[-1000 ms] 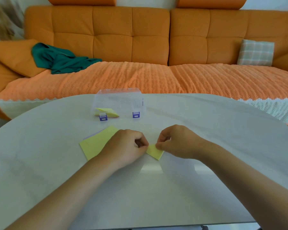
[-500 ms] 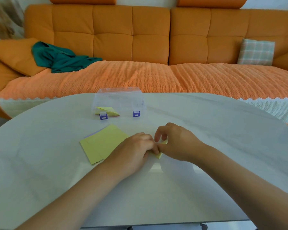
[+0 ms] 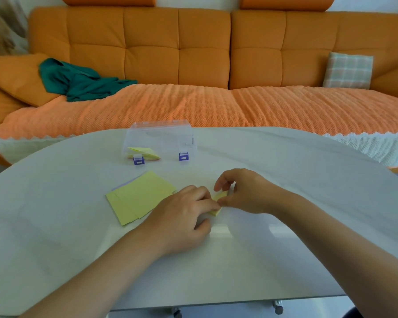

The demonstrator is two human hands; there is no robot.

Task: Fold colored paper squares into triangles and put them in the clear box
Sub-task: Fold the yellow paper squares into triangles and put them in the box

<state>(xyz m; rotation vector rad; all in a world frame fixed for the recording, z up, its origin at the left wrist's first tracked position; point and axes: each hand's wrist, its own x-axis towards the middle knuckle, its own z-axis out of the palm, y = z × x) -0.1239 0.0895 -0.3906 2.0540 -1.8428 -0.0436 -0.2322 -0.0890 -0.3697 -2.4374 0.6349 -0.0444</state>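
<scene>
Your left hand [image 3: 182, 216] is sliding right off the stack [image 3: 138, 198] since a second ago, meeting your right hand [image 3: 246, 193]. Farther back on the table [image 3: 285, 171], the box [image 3: 161, 136] is holding folded triangles [image 3: 145, 152]. Your left fingers are pressing flat on the paper [image 3: 217, 211]; your right is pinching it, fingers curling.

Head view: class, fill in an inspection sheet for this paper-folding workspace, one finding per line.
Surface: glossy white table.
Job's things: clear box holds folded yellow pieces; stack of yellow squares lies nearer the person; yellow paper piece mid-fold.
Clutter: nothing seen.
Hands: left hand presses the piece; right hand pinches it.
Cables: nothing seen.
Surroundings: orange sofa, green cloth, checked cushion.
</scene>
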